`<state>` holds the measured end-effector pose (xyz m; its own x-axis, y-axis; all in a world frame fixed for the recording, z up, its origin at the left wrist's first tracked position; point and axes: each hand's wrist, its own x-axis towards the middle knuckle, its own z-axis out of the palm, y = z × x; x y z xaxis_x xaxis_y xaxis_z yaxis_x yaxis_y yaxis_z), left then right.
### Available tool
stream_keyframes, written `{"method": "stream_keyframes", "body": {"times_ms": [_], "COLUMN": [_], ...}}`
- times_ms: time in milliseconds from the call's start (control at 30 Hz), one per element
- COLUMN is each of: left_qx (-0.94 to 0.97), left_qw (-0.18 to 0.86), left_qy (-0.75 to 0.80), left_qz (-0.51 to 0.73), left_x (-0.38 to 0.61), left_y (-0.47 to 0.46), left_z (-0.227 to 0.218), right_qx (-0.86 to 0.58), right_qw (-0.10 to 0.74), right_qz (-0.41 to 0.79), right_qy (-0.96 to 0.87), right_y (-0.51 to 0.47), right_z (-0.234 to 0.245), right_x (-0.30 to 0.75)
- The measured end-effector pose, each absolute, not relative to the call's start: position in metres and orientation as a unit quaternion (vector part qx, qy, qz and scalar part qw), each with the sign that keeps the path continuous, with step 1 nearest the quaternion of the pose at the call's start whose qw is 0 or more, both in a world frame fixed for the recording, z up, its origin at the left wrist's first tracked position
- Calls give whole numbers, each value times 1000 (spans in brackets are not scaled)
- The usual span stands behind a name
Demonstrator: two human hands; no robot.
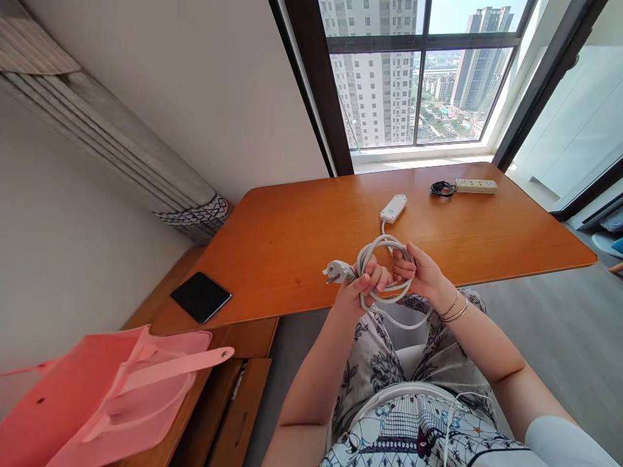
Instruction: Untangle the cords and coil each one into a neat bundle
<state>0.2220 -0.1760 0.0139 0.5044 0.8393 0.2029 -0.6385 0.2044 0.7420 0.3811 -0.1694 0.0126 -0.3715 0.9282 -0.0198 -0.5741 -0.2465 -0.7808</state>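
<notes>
My left hand [363, 288] and my right hand [422, 272] are both closed round a coiled white power cable [378, 246], held just over the near edge of the wooden table [292, 253]. The cable's plug [337, 271] sticks out to the left of my left hand. From the coil the cable runs up to a small white power strip [393, 208] lying on the table. A loose loop of the cable hangs below my hands over my lap.
A second, longer white power strip [476, 186] with a coiled black cord [442, 189] lies at the table's far right by the window. A black phone [201, 296] rests at the near left corner. A pink bag [111, 389] sits on the low cabinet at left.
</notes>
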Motion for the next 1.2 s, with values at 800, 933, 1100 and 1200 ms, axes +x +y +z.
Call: {"method": "stream_keyframes", "body": {"times_ms": [800, 933, 1100, 1200], "left_qx": [334, 321, 321, 354], "left_qw": [751, 725, 738, 766], "left_qy": [201, 236, 235, 229], "left_qz": [533, 562, 546, 485], "left_x": [255, 258, 245, 240], "left_y": [-192, -190, -182, -181], "left_z": [9, 12, 19, 19], "right_qx": [-281, -310, -374, -396], "right_qw": [753, 739, 670, 624], "right_qz": [584, 582, 559, 486], "right_qy": [-113, -138, -314, -466], "right_y": [-194, -190, -188, -182], "right_z": [5, 1, -7, 2], "right_x": [339, 339, 359, 383]}}
